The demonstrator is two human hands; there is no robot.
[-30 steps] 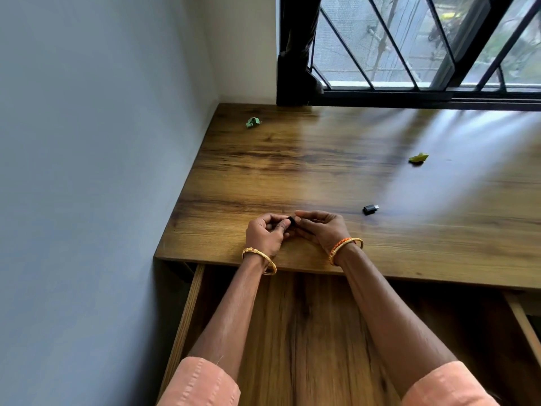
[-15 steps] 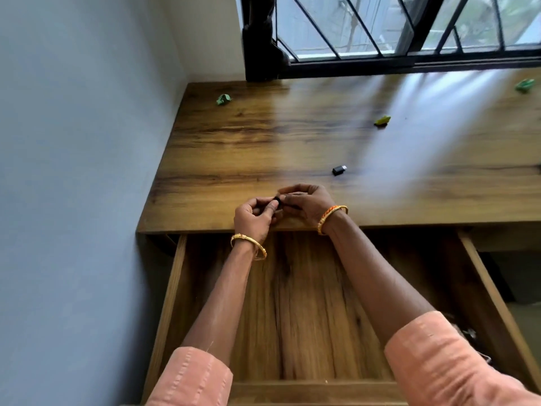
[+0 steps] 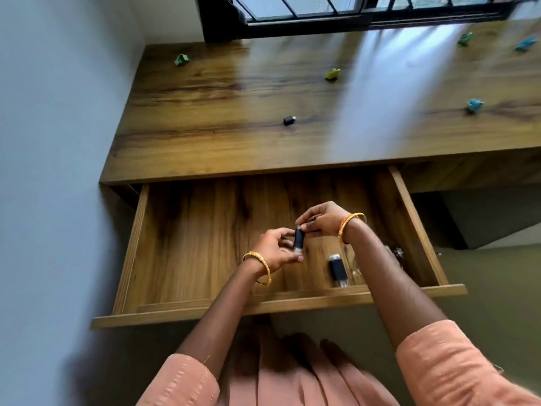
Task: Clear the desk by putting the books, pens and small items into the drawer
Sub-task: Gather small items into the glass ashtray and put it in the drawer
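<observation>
So both hands have hold of a little black stick [image 3: 298,240], looks like a USB drive with a silvery end at the bottom, held roughly upright over the open drawer [image 3: 187,247]. The right hand [image 3: 320,219] pinches its top end with thumb and fingertips, and the left hand [image 3: 276,250] has its fingers curled round the lower part with the thumb under the silver tip. No brand or lettering readable on it, too small and a bit blurry.

Inside the drawer, just right of the held stick and close to the drawer's front wall, lies a second black drive [image 3: 338,269] with a clear cap end. Further right in the drawer, partly behind the right forearm, there's some clear and dark stuff I can't make out.

Beyond the drawer, on the wooden tabletop [image 3: 222,142], a small black adapter-ish piece [image 3: 289,120] sits nearest the drawer. Farther back from the drawer are little crumpled paper bits: a green one [image 3: 181,59] near the wall corner, a yellow-green one [image 3: 333,74] mid-tabletop, a teal one [image 3: 474,105] off to the right, and two more, green [image 3: 465,39] and blue [image 3: 526,43], up by the window [image 3: 351,13].

Gold bangle [image 3: 259,266] on the left wrist, orange-and-gold one [image 3: 349,222] on the right, peach sleeves.
</observation>
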